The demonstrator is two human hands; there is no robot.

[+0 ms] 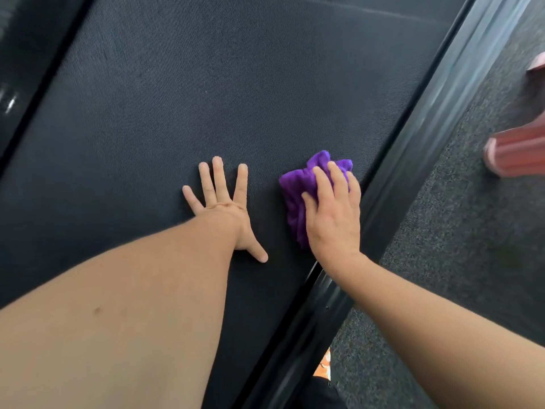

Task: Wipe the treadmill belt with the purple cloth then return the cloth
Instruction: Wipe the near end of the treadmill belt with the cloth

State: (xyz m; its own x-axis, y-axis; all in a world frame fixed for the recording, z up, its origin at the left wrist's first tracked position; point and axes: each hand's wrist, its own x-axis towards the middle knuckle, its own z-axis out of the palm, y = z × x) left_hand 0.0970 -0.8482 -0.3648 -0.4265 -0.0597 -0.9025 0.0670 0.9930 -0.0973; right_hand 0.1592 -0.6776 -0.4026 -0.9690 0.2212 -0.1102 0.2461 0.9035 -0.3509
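The dark textured treadmill belt fills most of the view. A crumpled purple cloth lies on the belt close to its right edge. My right hand presses down on the cloth, fingers curled over its top. My left hand rests flat on the belt to the left of the cloth, fingers spread, holding nothing.
A glossy black side rail runs diagonally along the belt's right edge, and another rail borders the left. Grey speckled carpet lies to the right. A blurred pink object sits on that carpet at the right edge.
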